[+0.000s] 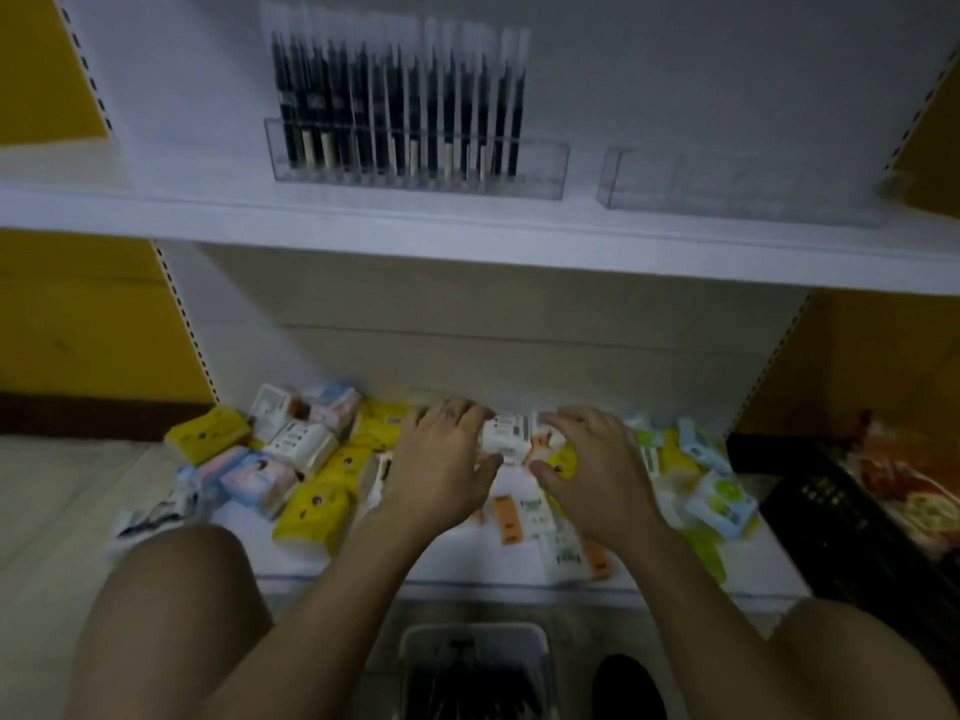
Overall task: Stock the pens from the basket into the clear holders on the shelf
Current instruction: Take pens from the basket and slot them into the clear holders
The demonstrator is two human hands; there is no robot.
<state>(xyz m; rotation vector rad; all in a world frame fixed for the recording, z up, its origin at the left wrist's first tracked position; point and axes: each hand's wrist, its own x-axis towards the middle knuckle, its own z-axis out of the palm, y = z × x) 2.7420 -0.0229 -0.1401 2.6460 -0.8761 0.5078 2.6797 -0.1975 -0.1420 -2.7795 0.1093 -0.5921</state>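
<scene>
At the far left of the lower shelf, yellow packets are lying jumbled among pale ones, which is probably why you are tidying here. Above them, on the upper shelf, the left clear holder is standing its dark pens upright in a row against the back panel, so they are facing the shopper. Your left hand is curling narrowly over the left end of a white packet, fingers on top and thumb underneath, taking one side of a two-handed hold. Below, between your knees, the basket is sitting within easy reach, with what look like dark pens in the basket, though blur is hiding the detail; neither hand is touching them. Your right hand is mirroring the left, cupping the packet's right end. Up to the right, the second clear holder is looking bare, so I judge that is where the basket's pens are going. A black crate is standing at the far right, beside the lower shelf.
</scene>
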